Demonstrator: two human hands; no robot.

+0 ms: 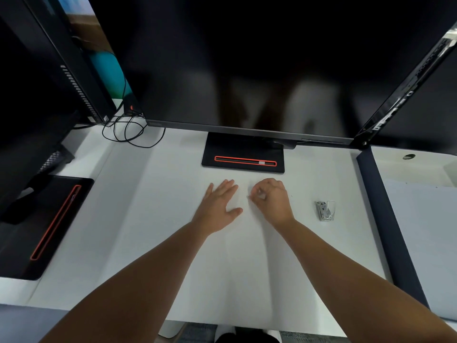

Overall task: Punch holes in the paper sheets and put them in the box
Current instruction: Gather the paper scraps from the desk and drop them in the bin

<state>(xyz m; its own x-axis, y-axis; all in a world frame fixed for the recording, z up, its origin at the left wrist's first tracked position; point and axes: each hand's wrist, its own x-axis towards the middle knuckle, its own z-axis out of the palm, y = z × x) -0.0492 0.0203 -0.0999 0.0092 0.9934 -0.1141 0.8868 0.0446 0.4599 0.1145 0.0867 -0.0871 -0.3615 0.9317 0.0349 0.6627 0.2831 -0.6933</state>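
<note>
**Paper and punch on the desk**

A white paper sheet (188, 243), hard to tell from the white desk, lay flat at the centre. A small hole punch of silver metal and clear plastic (325, 210) sat to its right, apart from it.

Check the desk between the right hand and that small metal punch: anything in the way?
Nothing visible. Only bare white desk separates the right hand from the punch, which sits apart to its right.

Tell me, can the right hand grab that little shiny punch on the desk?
Probably yes. The hole punch sits alone on the white desk, just right of the right hand, with nothing between them.
</note>
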